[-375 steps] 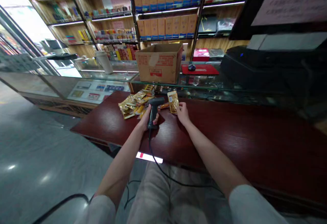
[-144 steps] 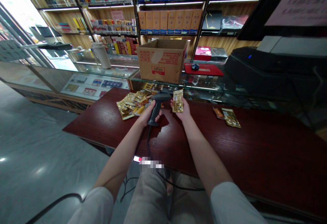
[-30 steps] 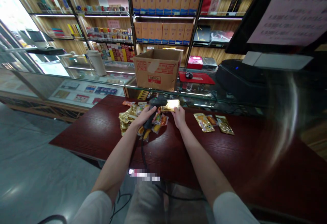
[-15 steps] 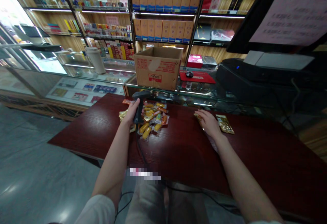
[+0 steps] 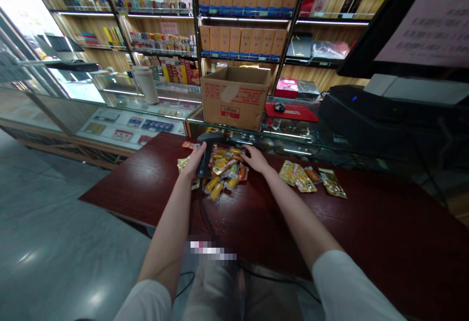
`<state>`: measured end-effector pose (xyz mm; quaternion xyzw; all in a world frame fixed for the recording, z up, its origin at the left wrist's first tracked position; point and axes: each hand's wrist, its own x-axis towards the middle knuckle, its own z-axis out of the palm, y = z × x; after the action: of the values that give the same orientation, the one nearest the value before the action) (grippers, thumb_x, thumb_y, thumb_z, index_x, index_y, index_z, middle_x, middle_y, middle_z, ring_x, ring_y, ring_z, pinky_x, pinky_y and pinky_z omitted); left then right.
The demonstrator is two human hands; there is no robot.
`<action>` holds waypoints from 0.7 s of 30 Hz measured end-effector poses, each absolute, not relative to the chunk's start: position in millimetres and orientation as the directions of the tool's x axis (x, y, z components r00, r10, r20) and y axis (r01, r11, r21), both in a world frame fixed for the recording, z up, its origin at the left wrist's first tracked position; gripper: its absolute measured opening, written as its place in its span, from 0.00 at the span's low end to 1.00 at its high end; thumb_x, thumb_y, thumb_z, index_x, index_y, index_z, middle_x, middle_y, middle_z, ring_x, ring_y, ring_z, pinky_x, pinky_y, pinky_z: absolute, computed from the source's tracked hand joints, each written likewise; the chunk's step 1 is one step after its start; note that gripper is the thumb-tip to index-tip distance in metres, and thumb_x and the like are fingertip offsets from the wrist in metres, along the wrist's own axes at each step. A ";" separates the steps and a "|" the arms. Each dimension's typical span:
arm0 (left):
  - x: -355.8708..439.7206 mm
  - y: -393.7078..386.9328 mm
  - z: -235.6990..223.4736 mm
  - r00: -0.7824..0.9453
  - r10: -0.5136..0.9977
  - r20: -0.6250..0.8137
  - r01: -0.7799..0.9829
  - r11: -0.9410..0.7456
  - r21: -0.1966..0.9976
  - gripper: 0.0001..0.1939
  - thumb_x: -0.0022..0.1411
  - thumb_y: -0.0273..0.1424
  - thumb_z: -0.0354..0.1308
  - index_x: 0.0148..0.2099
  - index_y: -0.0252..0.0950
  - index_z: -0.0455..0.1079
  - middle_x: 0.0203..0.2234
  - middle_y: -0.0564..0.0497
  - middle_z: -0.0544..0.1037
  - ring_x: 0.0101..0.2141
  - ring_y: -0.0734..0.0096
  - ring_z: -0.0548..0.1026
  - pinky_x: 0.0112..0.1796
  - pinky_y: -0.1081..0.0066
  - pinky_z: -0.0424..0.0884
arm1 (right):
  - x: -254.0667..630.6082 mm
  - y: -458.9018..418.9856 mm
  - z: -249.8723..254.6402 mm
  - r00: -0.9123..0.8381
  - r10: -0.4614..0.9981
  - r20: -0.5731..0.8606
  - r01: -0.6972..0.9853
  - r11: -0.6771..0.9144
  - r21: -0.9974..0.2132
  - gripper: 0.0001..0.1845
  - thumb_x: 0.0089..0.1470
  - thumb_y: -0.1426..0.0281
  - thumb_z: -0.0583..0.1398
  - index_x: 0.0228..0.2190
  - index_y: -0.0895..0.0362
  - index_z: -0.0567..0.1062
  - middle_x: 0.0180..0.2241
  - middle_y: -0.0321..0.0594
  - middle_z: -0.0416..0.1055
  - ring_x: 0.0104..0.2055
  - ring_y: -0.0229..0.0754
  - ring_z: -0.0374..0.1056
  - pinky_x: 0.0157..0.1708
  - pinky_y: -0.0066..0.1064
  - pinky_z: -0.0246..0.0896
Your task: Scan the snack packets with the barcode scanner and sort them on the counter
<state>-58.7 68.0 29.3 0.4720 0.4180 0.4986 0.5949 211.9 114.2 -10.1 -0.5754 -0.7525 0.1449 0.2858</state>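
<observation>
My left hand (image 5: pixel 195 160) is closed around the handle of a black barcode scanner (image 5: pixel 205 157), held over the left side of a pile of small wrapped snacks (image 5: pixel 220 164). The pile mixes yellow and reddish-brown pieces in clear wrappers with gold packets. At its right edge is my right hand (image 5: pixel 257 159), fingers apart and beside a reddish-brown wrapped piece (image 5: pixel 238 158); whether they touch it I cannot tell. Farther right on the table lie gold packets (image 5: pixel 298 175), a brown wrapped piece (image 5: pixel 312 174) and another gold packet (image 5: pixel 332 183).
An open cardboard box (image 5: pixel 234 98) stands on the glass counter behind the dark red table (image 5: pixel 135 179). Beside it are a mouse (image 5: pixel 279 107) on a red mat (image 5: pixel 296 112) and a white cup (image 5: pixel 145 85). The scanner's cable (image 5: pixel 205 213) runs toward my lap.
My right hand has moved left from the packets on the right to the pile's edge, leaving those packets on the table. The left hand still holds the scanner, and the view has shifted slightly.
</observation>
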 end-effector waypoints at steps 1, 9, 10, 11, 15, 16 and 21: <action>-58.5 68.1 28.7 0.163 0.986 -0.024 -0.194 0.056 0.979 0.38 0.55 0.63 0.60 0.45 0.31 0.75 0.18 0.51 0.72 0.18 0.74 0.67 0.21 0.74 0.59 | 200.0 124.8 -10.8 -0.157 0.959 0.235 0.791 0.264 -0.551 0.29 0.58 0.69 0.61 0.61 0.56 0.71 0.60 0.52 0.70 0.60 0.51 0.69 0.62 0.44 0.61; -53.0 63.1 34.2 0.192 0.981 -0.027 -0.163 0.059 0.985 0.36 0.56 0.62 0.60 0.44 0.31 0.74 0.17 0.51 0.72 0.17 0.73 0.68 0.19 0.74 0.59 | 184.4 145.3 -9.8 -0.024 0.998 -0.054 0.856 -0.008 -0.517 0.24 0.55 0.57 0.67 0.49 0.58 0.80 0.51 0.54 0.78 0.56 0.59 0.72 0.56 0.44 0.64; -52.6 62.2 34.9 0.198 0.980 -0.023 -0.160 0.055 0.986 0.35 0.57 0.61 0.59 0.44 0.31 0.74 0.17 0.51 0.72 0.17 0.73 0.68 0.19 0.74 0.59 | 187.7 144.0 -10.2 -0.027 0.998 -0.065 0.832 -0.013 -0.554 0.21 0.55 0.58 0.67 0.45 0.58 0.81 0.47 0.53 0.80 0.54 0.57 0.74 0.54 0.42 0.65; -52.2 61.5 35.4 0.201 0.979 -0.021 -0.158 0.054 0.986 0.34 0.58 0.60 0.59 0.45 0.31 0.74 0.18 0.51 0.72 0.17 0.73 0.68 0.19 0.74 0.59 | 191.0 142.7 -11.0 -0.030 0.998 -0.062 0.794 -0.014 -0.608 0.18 0.55 0.60 0.67 0.42 0.59 0.81 0.44 0.52 0.81 0.51 0.55 0.75 0.53 0.40 0.66; -51.8 60.1 36.3 0.201 0.979 -0.009 -0.137 0.037 0.990 0.35 0.58 0.60 0.59 0.47 0.31 0.75 0.19 0.51 0.73 0.17 0.73 0.68 0.19 0.73 0.61 | 202.6 136.0 -16.2 0.084 0.996 0.037 0.445 -0.004 -0.896 0.04 0.53 0.70 0.64 0.32 0.57 0.79 0.38 0.47 0.81 0.47 0.50 0.76 0.53 0.39 0.67; -51.9 60.0 36.4 0.206 0.978 -0.003 -0.134 0.031 0.990 0.35 0.58 0.60 0.59 0.48 0.31 0.74 0.19 0.51 0.73 0.18 0.73 0.68 0.20 0.73 0.62 | 204.8 133.4 -17.6 0.126 0.991 0.048 0.364 -0.001 -0.931 0.04 0.54 0.71 0.62 0.32 0.57 0.78 0.38 0.46 0.81 0.47 0.48 0.76 0.54 0.40 0.67; -50.4 56.0 38.9 0.250 0.968 0.002 -0.115 0.028 0.993 0.35 0.57 0.61 0.59 0.47 0.32 0.75 0.18 0.51 0.73 0.17 0.73 0.68 0.19 0.74 0.62 | 210.4 111.7 -25.3 0.152 0.988 0.016 0.054 0.007 -0.999 0.06 0.55 0.72 0.58 0.35 0.56 0.75 0.34 0.43 0.80 0.39 0.45 0.79 0.47 0.42 0.75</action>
<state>-50.4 56.0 38.9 0.5255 0.4058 0.4583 0.5909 210.4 111.7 -25.3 -0.5469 -0.4765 0.4440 0.5261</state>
